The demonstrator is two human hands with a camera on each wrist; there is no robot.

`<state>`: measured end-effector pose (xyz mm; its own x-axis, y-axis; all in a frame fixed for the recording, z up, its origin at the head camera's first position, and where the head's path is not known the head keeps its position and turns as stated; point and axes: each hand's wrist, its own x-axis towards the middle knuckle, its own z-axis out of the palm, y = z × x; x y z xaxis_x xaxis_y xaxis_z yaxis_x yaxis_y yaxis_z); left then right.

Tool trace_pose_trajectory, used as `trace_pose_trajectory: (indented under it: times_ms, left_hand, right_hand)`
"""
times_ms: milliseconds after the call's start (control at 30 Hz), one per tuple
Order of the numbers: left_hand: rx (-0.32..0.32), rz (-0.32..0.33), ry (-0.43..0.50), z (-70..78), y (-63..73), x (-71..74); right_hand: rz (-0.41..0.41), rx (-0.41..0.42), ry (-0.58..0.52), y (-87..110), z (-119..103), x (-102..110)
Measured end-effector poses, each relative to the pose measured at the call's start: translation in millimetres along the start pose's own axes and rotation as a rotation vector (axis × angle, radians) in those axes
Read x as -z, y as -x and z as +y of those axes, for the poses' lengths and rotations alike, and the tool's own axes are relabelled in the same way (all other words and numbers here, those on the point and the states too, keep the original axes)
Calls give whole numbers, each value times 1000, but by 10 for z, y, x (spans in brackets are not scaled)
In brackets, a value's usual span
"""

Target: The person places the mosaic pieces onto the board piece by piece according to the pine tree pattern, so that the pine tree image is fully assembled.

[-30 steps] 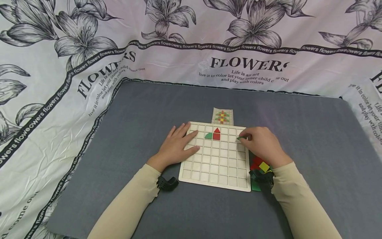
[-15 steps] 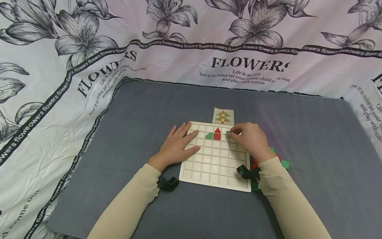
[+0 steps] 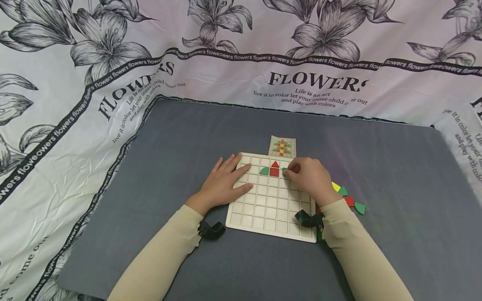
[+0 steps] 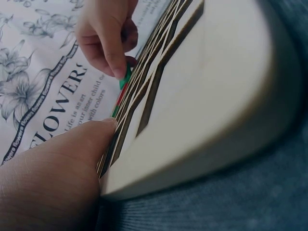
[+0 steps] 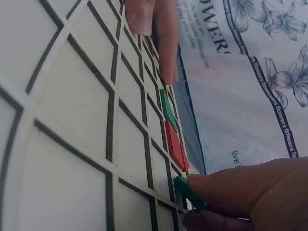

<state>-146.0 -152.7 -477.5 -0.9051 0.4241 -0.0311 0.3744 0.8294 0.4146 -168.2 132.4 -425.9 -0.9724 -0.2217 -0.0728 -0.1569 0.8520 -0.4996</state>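
My right hand [image 3: 310,177] pinches a green quarter-round tile [image 5: 190,193] between thumb and finger, tilted over the upper part of the white grid board [image 3: 260,223]. In the head view this tile is just right of a red square tile [image 3: 274,172]. A red triangle tile [image 3: 275,164] sits above the square, and another green quarter-round tile [image 3: 264,171] lies to its left, in the grid cells. Flat on the board's left edge, my left hand [image 3: 222,186] rests with fingers spread.
A small pattern card [image 3: 282,147] with a coloured tree of tiles lies beyond the board's far edge. Right of the board, partly under my right forearm, are several loose tiles [image 3: 349,201] in red, green and yellow on the grey tabletop [image 3: 188,138].
My right hand has moved left across the board with the green tile, from its right edge to beside the red square. My left hand stays where it was.
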Motion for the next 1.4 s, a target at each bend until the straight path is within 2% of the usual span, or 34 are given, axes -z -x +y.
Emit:
trace_pose_trajectory:
  times_ms: [233, 600, 867, 1400]
  left_hand:
    - [2, -9, -2, 8, -4, -8]
    - [2, -5, 1, 17, 4, -9]
    - [7, -8, 1, 23, -3, -13]
    - [-5, -3, -6, 24, -8, -2]
  right_hand:
    - [-25, 28, 6, -11, 21, -52]
    - [-22, 81, 34, -1, 17, -51]
    - [-39, 52, 27, 79, 34, 70]
    - [-62, 57, 28, 213, 248, 350]
